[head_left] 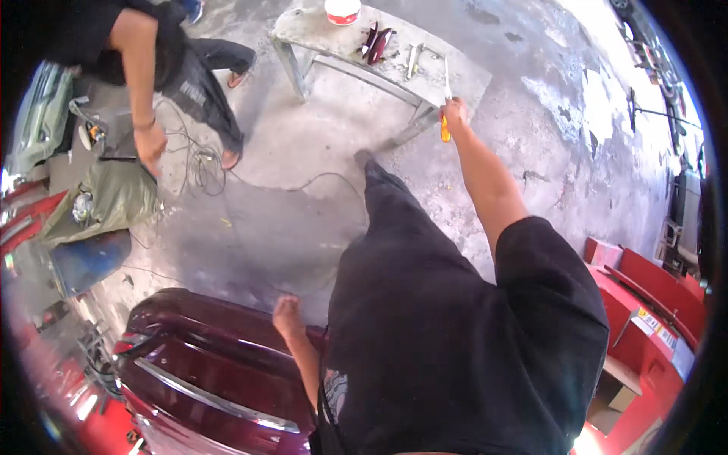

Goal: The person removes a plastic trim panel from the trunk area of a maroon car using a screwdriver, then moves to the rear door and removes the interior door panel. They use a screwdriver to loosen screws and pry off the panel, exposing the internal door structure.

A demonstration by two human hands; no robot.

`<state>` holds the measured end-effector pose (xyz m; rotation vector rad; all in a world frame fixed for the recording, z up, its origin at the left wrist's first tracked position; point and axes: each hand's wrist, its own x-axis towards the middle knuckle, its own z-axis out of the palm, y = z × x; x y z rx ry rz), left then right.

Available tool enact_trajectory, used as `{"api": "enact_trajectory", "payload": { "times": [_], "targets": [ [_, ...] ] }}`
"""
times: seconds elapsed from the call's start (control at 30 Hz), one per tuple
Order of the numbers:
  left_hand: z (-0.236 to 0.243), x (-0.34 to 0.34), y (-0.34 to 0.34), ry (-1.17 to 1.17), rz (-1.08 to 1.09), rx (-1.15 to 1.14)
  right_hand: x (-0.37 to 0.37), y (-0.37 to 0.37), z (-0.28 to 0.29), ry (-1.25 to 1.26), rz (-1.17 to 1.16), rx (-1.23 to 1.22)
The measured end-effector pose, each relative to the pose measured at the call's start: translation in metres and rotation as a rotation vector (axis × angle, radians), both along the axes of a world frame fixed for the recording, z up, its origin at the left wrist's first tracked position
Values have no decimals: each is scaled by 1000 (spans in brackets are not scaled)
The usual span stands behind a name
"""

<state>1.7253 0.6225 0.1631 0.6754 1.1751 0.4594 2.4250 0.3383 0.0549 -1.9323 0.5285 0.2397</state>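
Observation:
My right hand [455, 114] is closed around a screwdriver with an orange-yellow handle [445, 132]. Its long metal shaft points away from me over the right end of a worn grey bench [334, 34]. On the bench lie a slim silver tool [413, 61] and some dark red glossy pieces [377, 44]. My left hand [287, 315] hangs low, fingers curled in, beside a dark red car body [212, 356] with a chrome strip. Nothing shows in that hand.
A white and red tub [343, 10] stands on the bench. At left another person [144, 83] bends over a greenish sheet [98, 197] and a blue drum [91, 262]. Cables [205, 167] trail over the floor. Red shelving [644, 326] stands at right.

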Motion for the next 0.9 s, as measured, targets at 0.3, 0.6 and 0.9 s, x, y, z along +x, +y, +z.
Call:
{"api": "enact_trajectory", "payload": {
  "times": [0.3, 0.6, 0.9],
  "targets": [
    [-25, 47, -44, 711, -759, 197, 44, -7, -103, -96, 102, -91],
    [39, 238, 26, 244, 15, -84, 37, -9, -67, -49, 362, -548],
    [33, 247, 16, 27, 97, -88, 14, 71, -46, 159, 321, 212]
  ]
}}
